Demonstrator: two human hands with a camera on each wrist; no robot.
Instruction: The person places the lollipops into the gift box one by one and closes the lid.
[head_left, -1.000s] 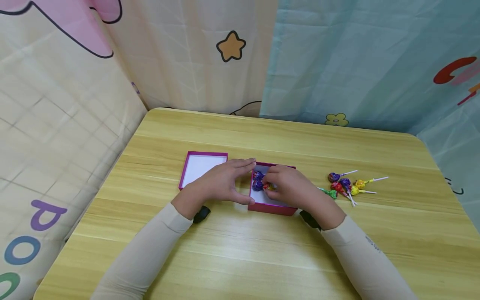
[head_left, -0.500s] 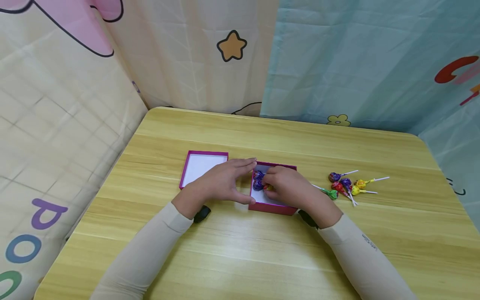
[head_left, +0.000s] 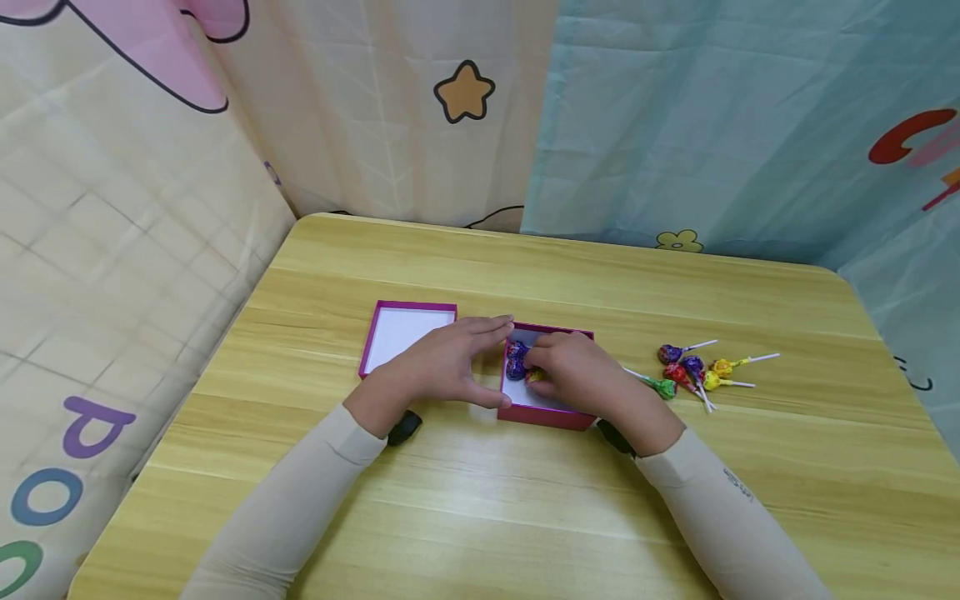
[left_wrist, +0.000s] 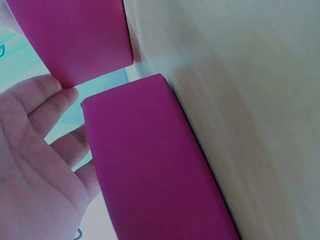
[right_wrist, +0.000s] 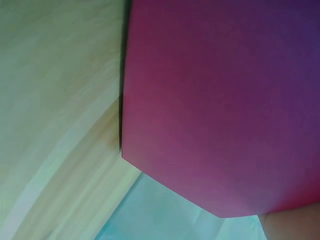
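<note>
My left hand (head_left: 448, 360) is spread at the left side of an open magenta box (head_left: 546, 417), its thumb at the front corner and its fingertips at the back corner. In the left wrist view the fingertips touch the box's corner (left_wrist: 75, 45). Inside, along the left wall, lie purple-wrapped lollipops (head_left: 516, 360). My right hand (head_left: 573, 367) reaches in, fingers curled round a lollipop (head_left: 534, 377) with a yellow and red wrapper, mostly hidden by the hand. The right wrist view is filled by the box's outer wall (right_wrist: 215, 110).
Left of the box lies its lid (head_left: 408, 333), white inside up, partly behind my left hand. To the right are several lollipops (head_left: 693, 369) in purple, red and yellow wrappers, with a green lollipop (head_left: 663, 387) near my right wrist. Curtains (head_left: 675, 125) hang behind the table (head_left: 465, 508).
My right hand and forearm have shifted slightly left, uncovering more of the green lollipop's stick. Less red shows on the lollipop in its fingers. The left hand keeps its place at the box.
</note>
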